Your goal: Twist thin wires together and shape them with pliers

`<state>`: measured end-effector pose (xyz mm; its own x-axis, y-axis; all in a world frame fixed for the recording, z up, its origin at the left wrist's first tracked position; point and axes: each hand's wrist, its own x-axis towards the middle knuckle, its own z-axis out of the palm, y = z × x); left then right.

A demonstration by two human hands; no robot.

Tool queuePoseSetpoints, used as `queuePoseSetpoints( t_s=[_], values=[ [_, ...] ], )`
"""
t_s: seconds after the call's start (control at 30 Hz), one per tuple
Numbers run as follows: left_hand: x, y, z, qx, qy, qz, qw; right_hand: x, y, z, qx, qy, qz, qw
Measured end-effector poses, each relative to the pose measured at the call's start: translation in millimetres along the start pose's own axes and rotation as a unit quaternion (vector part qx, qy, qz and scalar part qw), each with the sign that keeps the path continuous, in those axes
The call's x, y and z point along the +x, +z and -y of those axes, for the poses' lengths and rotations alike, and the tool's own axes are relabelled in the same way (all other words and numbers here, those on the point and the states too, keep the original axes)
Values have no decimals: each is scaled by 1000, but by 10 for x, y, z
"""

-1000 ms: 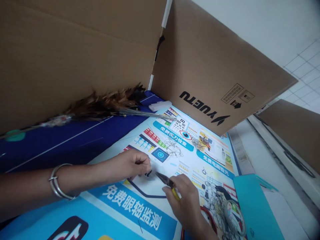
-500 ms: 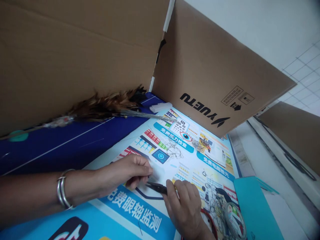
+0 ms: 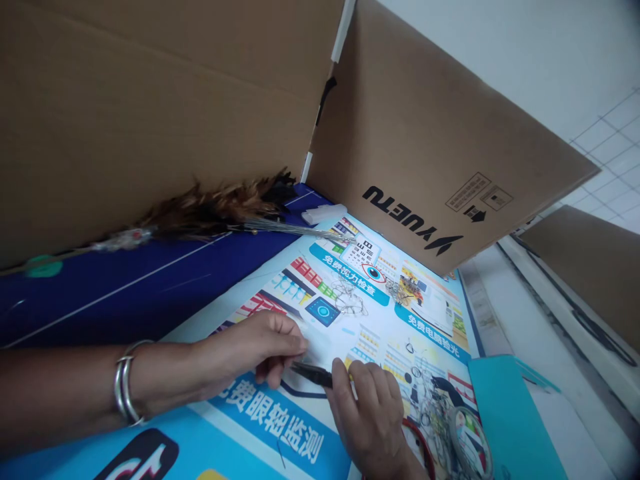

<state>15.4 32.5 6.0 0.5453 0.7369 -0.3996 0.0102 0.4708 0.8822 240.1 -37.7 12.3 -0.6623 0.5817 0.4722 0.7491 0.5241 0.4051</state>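
My right hand (image 3: pixel 367 413) is wrapped round the handles of dark pliers (image 3: pixel 313 375), whose jaws point left. Just left of the pliers' tip, my left hand (image 3: pixel 280 343) is closed in a pinch; what sits between its fingers is too small to make out. A silver bracelet (image 3: pixel 125 383) circles my left wrist. Under both hands lies a printed poster (image 3: pixel 270 427). Right of my right hand is a tangle of wire pieces (image 3: pixel 425 400) beside a roll of tape (image 3: pixel 470 440).
Cardboard panels (image 3: pixel 410 133) stand behind the work area. Brown feathers (image 3: pixel 215 207) lie along the left panel, with a bundle of thin wires (image 3: pixel 295 229) beside them. Loose wire loops (image 3: pixel 350 297) rest on the poster. A teal folder (image 3: pixel 515 413) is at the right.
The view has shifted slightly. My left hand's lower fingers have moved a little; the pliers remain beside them in my right hand.
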Motion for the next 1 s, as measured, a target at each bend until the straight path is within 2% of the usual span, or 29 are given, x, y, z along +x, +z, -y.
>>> queuePoseSetpoints(
  t_s=[0.23,1.0],
  values=[
    [6,3,5,5,-5,8,1000,9,-10,-7,-2,-8,-12,1000],
    [12,22,27,37,11,3,999,-17,-5,28,5,-1,13,1000]
  ],
)
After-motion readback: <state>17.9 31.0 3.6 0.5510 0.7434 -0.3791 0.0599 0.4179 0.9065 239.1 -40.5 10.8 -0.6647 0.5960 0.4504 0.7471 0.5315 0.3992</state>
